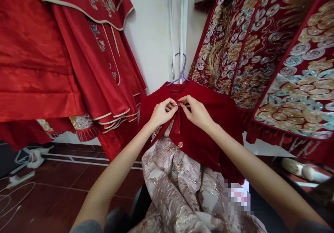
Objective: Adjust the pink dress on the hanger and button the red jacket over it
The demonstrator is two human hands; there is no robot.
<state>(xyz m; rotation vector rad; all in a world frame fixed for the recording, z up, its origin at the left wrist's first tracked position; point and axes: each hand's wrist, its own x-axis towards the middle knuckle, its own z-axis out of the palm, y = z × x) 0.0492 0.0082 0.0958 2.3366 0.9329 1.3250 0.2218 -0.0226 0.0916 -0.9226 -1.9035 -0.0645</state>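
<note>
A dark red velvet jacket [203, 128] hangs in front of me on a purple hanger [182, 76]. My left hand [165, 112] pinches a small beaded fastening at the jacket's upper front edge. From the other side, my right hand [194, 110] grips the fastening too, thumb and fingers pressed together. The fingertips almost meet and partly hide it, so I cannot tell whether it is fastened. Lower on the front are a small loop [179, 132] and a flower-shaped beaded button [180, 145]. Below the jacket hangs a shiny, pale patterned skirt [180, 177].
Red garments [104, 59] with cream edging hang at the left. Heavily embroidered red garments [271, 41] hang at the right. White metal rails [78, 159] run low over the brown tiled floor [54, 191], where cables [23, 191] lie. Pale shoes [302, 169] are at the right.
</note>
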